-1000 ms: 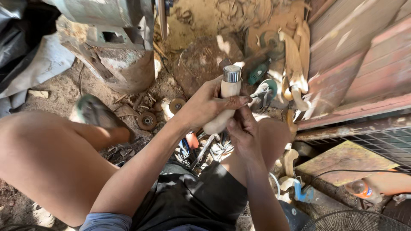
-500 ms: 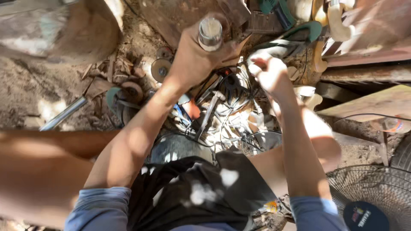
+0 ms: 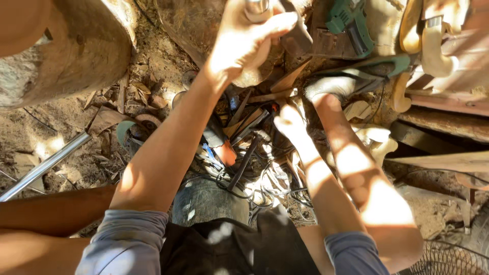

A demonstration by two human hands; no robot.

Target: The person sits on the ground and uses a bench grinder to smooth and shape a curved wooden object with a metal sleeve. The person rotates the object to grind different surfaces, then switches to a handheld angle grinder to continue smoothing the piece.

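Note:
My left hand (image 3: 244, 43) is raised at the top of the head view, shut around a pale wooden cylinder with a metal cap (image 3: 257, 6); only the cap end shows above my fingers. My right hand (image 3: 289, 118) is lower, down in a heap of hand tools and cables (image 3: 265, 186) on the dirt. It is next to a dark-handled tool (image 3: 252, 125). Bright sunlight washes out its fingers, so its grip cannot be read. An orange-handled tool (image 3: 224, 152) lies between my forearms.
A green power tool (image 3: 346, 20) and pale carved wooden pieces (image 3: 425, 43) lie at the top right. A thick log (image 3: 76, 56) is at the top left, a metal tube (image 3: 46, 165) lies on the left, and a wire fan guard (image 3: 451, 259) sits at the bottom right.
The view has tilted down and closer. My left hand has stayed shut on the capped cylinder. My right hand has left the cylinder and dropped into the tool heap.

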